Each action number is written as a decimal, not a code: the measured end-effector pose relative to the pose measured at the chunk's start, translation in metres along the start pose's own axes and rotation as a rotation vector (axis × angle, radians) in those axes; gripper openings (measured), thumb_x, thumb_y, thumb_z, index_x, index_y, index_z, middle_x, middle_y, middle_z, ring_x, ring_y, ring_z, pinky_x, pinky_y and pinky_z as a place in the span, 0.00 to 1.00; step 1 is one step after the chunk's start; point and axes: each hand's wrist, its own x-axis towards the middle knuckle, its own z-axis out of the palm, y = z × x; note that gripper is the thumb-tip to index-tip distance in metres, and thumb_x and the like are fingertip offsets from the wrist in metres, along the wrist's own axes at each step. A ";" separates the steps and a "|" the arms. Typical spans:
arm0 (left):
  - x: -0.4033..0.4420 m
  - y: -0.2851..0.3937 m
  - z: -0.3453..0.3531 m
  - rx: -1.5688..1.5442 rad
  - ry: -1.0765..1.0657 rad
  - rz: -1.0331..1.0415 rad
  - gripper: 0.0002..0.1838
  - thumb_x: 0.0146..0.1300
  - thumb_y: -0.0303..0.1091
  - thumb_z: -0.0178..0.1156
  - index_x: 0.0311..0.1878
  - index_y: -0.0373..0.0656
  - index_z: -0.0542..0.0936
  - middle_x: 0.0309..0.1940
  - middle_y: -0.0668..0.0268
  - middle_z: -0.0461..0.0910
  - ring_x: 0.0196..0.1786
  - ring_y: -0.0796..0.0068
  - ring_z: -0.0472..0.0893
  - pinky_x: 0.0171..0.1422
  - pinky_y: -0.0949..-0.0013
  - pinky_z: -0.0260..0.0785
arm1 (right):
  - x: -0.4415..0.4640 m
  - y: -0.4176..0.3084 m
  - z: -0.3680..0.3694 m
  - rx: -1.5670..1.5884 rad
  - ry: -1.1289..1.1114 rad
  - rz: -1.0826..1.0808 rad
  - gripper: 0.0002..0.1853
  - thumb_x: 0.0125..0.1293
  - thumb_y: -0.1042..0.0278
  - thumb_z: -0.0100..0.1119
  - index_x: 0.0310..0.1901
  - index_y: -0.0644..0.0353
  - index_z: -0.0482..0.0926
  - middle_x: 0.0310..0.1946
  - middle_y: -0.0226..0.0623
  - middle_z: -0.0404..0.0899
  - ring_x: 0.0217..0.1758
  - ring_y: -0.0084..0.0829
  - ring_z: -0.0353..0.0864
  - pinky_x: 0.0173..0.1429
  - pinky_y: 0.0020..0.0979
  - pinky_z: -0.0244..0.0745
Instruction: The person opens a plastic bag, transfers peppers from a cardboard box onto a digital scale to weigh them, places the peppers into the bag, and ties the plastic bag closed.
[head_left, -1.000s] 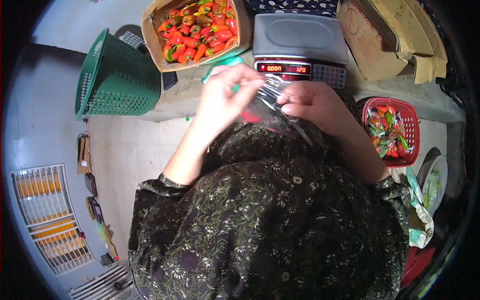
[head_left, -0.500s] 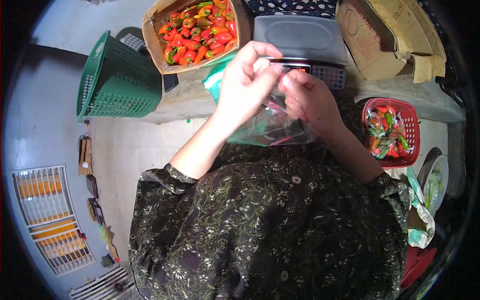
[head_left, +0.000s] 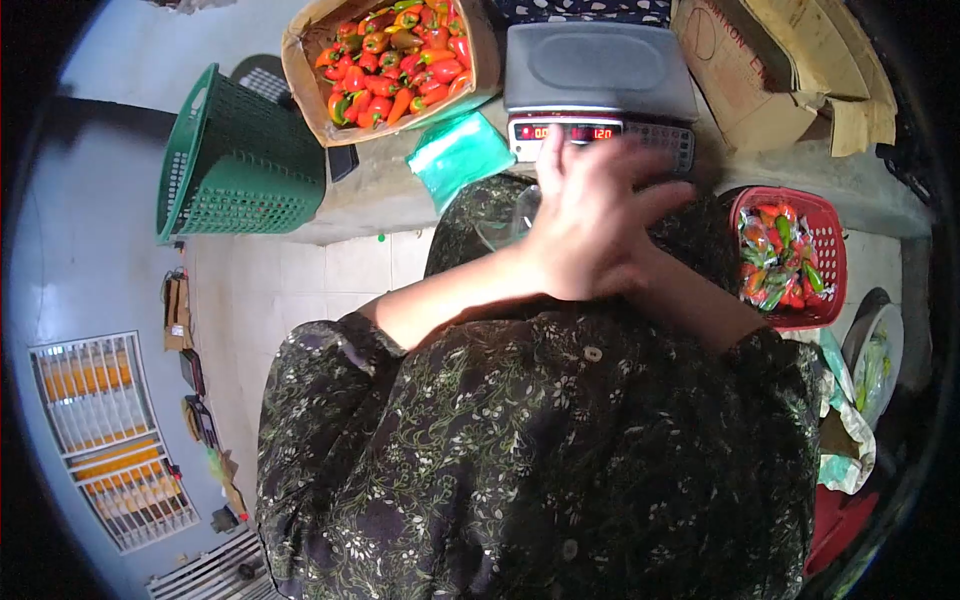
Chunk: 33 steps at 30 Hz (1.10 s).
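My left hand (head_left: 588,225) is in front of my torso, crossed over the right one, its fingers spread and smeared by motion. My right wrist (head_left: 655,272) shows behind it, while the fingers of my right hand are mostly hidden. A small part of a clear plastic bag (head_left: 515,220) sticks out left of the hands; what grips it is hidden. Just beyond the fingers is a digital scale (head_left: 600,75) with a lit red display and a bare pan. Folded green plastic bags (head_left: 462,155) lie left of the scale.
A cardboard box (head_left: 310,95) of red peppers (head_left: 400,65) stands left of the scale, beside a green basket (head_left: 240,165). On the right are a red basket (head_left: 835,245) holding bagged peppers (head_left: 775,255), a cardboard carton (head_left: 745,85) and a round dish (head_left: 885,350).
Both hands were pinching the clear bag at its top. Now my left hand has swung right and down across the right one, fingers spread. The scale's display and green bags are uncovered.
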 end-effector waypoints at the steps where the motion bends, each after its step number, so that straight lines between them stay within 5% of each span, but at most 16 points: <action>1: 0.014 0.013 -0.014 -0.035 -0.037 -0.013 0.37 0.36 0.36 0.65 0.57 0.46 0.69 0.55 0.56 0.66 0.63 0.56 0.62 0.66 0.34 0.38 | -0.003 0.007 0.006 0.015 -0.026 0.003 0.16 0.67 0.63 0.42 0.52 0.61 0.69 0.43 0.37 0.74 0.46 0.29 0.74 0.50 0.31 0.69; 4: 0.028 -0.018 -0.005 0.007 0.102 -0.073 0.31 0.43 0.34 0.57 0.57 0.45 0.71 0.57 0.57 0.65 0.64 0.55 0.61 0.66 0.36 0.36 | -0.002 0.008 0.008 0.309 -0.050 0.130 0.18 0.70 0.60 0.39 0.57 0.59 0.66 0.47 0.35 0.71 0.52 0.25 0.71 0.55 0.30 0.67; 6: 0.021 -0.022 -0.004 0.045 0.097 -0.118 0.29 0.44 0.36 0.56 0.54 0.44 0.73 0.55 0.57 0.67 0.63 0.57 0.63 0.66 0.36 0.36 | 0.001 -0.006 0.006 0.862 -0.006 0.391 0.20 0.70 0.57 0.40 0.58 0.57 0.66 0.45 0.34 0.71 0.52 0.23 0.71 0.55 0.28 0.68; 9: -0.004 0.016 0.023 0.125 0.080 -0.249 0.24 0.45 0.39 0.54 0.50 0.49 0.77 0.50 0.64 0.73 0.59 0.63 0.68 0.66 0.38 0.38 | -0.009 0.032 0.027 1.184 -0.010 0.510 0.18 0.69 0.52 0.44 0.49 0.57 0.72 0.39 0.31 0.75 0.44 0.23 0.74 0.49 0.27 0.69; 12: -0.014 0.002 0.007 0.082 -0.144 0.127 0.22 0.46 0.42 0.54 0.48 0.56 0.78 0.47 0.70 0.75 0.55 0.69 0.71 0.64 0.39 0.42 | -0.013 0.059 0.036 1.369 -0.035 0.657 0.18 0.68 0.51 0.46 0.43 0.58 0.75 0.35 0.29 0.77 0.36 0.23 0.76 0.42 0.25 0.69; 15: -0.008 -0.038 -0.011 -0.021 -0.036 0.003 0.24 0.47 0.41 0.55 0.52 0.52 0.76 0.48 0.69 0.76 0.53 0.63 0.73 0.64 0.44 0.48 | -0.005 -0.024 0.016 0.894 0.126 0.622 0.18 0.71 0.52 0.43 0.39 0.59 0.76 0.28 0.28 0.76 0.29 0.19 0.73 0.35 0.21 0.65; 16: -0.011 -0.049 -0.023 -0.114 -0.053 -0.106 0.28 0.48 0.43 0.57 0.56 0.47 0.73 0.50 0.65 0.74 0.53 0.63 0.73 0.63 0.53 0.54 | -0.005 -0.025 0.005 0.834 -0.019 0.631 0.17 0.71 0.57 0.43 0.38 0.61 0.76 0.26 0.27 0.74 0.29 0.16 0.71 0.34 0.21 0.64; 18: -0.022 -0.043 -0.037 -0.659 -0.070 -0.388 0.39 0.57 0.57 0.53 0.61 0.34 0.64 0.52 0.57 0.72 0.58 0.65 0.70 0.64 0.59 0.57 | -0.004 -0.031 -0.004 0.534 -0.073 0.485 0.17 0.70 0.58 0.44 0.35 0.64 0.77 0.25 0.32 0.77 0.31 0.23 0.77 0.40 0.27 0.71; 20: -0.036 -0.027 -0.038 -1.190 -0.048 -0.437 0.42 0.56 0.57 0.57 0.64 0.34 0.60 0.54 0.57 0.69 0.57 0.70 0.69 0.63 0.63 0.58 | 0.002 -0.055 -0.006 0.517 0.117 0.260 0.18 0.70 0.59 0.43 0.31 0.65 0.75 0.23 0.28 0.75 0.27 0.24 0.73 0.35 0.29 0.69; 21: -0.035 -0.021 -0.044 -1.023 -0.088 -0.378 0.36 0.57 0.44 0.62 0.64 0.39 0.61 0.48 0.63 0.71 0.49 0.74 0.73 0.57 0.69 0.63 | 0.001 -0.041 -0.004 0.500 0.114 0.233 0.17 0.70 0.60 0.45 0.29 0.65 0.73 0.20 0.32 0.73 0.24 0.24 0.71 0.30 0.31 0.64; 25: -0.030 -0.008 -0.062 -0.853 -0.097 -0.643 0.31 0.53 0.28 0.64 0.61 0.38 0.65 0.42 0.67 0.73 0.42 0.78 0.72 0.54 0.71 0.64 | 0.004 -0.039 -0.013 0.187 0.133 0.222 0.14 0.67 0.62 0.48 0.30 0.64 0.73 0.18 0.43 0.71 0.24 0.27 0.75 0.29 0.34 0.64; 29: -0.026 -0.004 -0.077 -0.789 -0.261 -0.505 0.28 0.50 0.28 0.64 0.56 0.37 0.69 0.38 0.67 0.75 0.41 0.77 0.73 0.53 0.71 0.65 | 0.008 -0.045 -0.019 -0.031 0.182 0.104 0.15 0.65 0.59 0.52 0.27 0.63 0.72 0.16 0.41 0.70 0.20 0.29 0.71 0.26 0.33 0.62; 33: -0.011 0.007 -0.081 -0.301 -0.425 -0.513 0.11 0.55 0.33 0.62 0.40 0.40 0.78 0.33 0.63 0.79 0.43 0.71 0.76 0.51 0.68 0.65 | 0.010 -0.045 -0.017 -0.042 0.117 0.117 0.15 0.61 0.59 0.57 0.26 0.63 0.72 0.15 0.41 0.70 0.19 0.28 0.70 0.25 0.33 0.62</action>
